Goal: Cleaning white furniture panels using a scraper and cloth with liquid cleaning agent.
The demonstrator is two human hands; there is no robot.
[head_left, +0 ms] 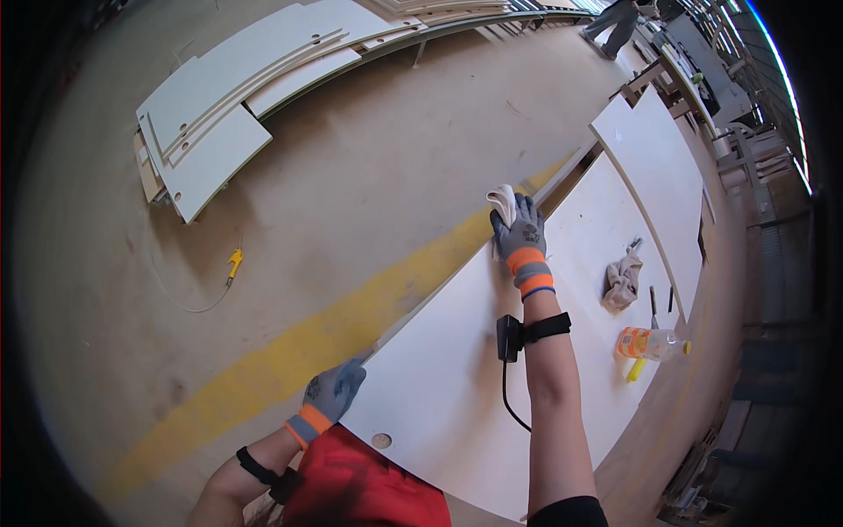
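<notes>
A large white panel (457, 378) lies before me, with a round hole near its close corner. My right hand (522, 227), in a grey glove with an orange-striped cuff, is closed on a folded whitish cloth (502, 204) at the panel's far left edge. My left hand (334, 391), gloved the same way, rests at the panel's near left corner; its fingers are together against the edge and partly hidden. To the right on the panel lie a crumpled greyish rag (623, 279), a clear bottle with an orange label (654, 343) and a slim dark-tipped tool (653, 307).
Beyond lies another white panel (654, 167). Stacked white boards (228, 97) sit on a low rack at the far left. A yellow air blow gun (234, 262) with a thin hose is on the floor, near a yellow painted stripe (290, 351). A person (617, 31) stands far off.
</notes>
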